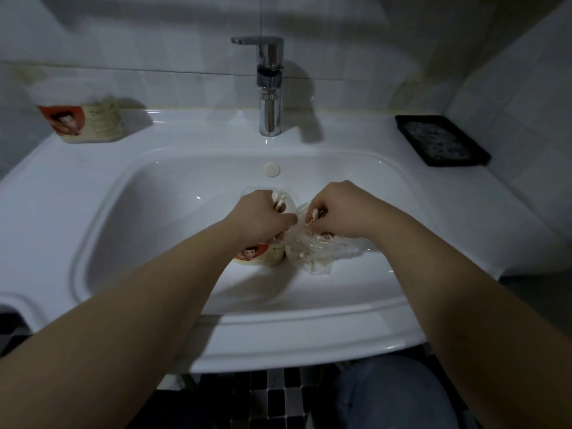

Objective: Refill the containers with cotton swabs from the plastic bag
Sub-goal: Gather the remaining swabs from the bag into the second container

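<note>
A dim bathroom with dark mosaic floor tiles [272,397] lies below the front rim of a glossy white ceramic washbasin [278,342], and a knee in blue jeans [387,394] shows just under it. Both bare forearms reach forward over the bowl. The left hand [260,216] has its fingers curled down over the top of a small round container [263,255] with an orange picture label, held above the bowl; white tips of cotton swabs [278,199] stick out past its knuckles. Just beside it, the right hand [339,209] pinches a few more swabs between closed fingers, with a crumpled clear plastic bag [312,252] bunched beneath it, touching the container and holding more swabs. This looks like the transfer step, swabs passing from bag to container. The next move likely calls for lining the sticks up with the mouth so they drop in upright rather than scattering into the bowl. Farther back sit a round overflow cap [271,169] and a chrome tap [270,88]; on the surface at far left stands a second container [83,119] with the same label, and at far right a black rectangular soap dish [442,140] against the tiled wall.
</note>
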A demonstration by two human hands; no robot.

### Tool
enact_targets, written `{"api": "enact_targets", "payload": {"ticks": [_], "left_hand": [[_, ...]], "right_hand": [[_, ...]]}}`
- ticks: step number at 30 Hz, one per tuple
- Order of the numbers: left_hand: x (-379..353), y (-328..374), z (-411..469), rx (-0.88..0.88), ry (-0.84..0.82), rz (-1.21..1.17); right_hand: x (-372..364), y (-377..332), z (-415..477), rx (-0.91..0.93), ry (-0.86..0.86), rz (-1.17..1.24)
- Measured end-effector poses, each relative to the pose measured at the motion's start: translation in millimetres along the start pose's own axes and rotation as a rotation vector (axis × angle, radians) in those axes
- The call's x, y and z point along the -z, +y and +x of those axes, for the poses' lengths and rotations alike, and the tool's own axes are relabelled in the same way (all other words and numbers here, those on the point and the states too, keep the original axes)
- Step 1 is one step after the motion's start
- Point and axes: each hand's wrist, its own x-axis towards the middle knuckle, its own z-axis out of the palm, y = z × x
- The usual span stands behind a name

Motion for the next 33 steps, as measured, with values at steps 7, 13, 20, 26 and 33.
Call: {"api": "enact_targets", "payload": {"ticks": [7,13,20,26,33], "left_hand": [[2,-1,-1,0.005,0.026,0.08],[2,-2,0,0.017,0.024,0.148],[2,-2,0,0.036,0.028,0.176],[2,-1,-1,0.024,0.074,0.145],[1,3,1,-0.223,0.133,-0.054]], "right_hand": [[8,-1,-6,0.003,0.129,0.073],[15,2,-10,-0.033,0.165,0.196],[25,4,-16,-0.034,0.217,0.301],[29,7,-17,-0.035,0.246,0.377],[28,6,-16,0.007,0.281,0.398]]}}
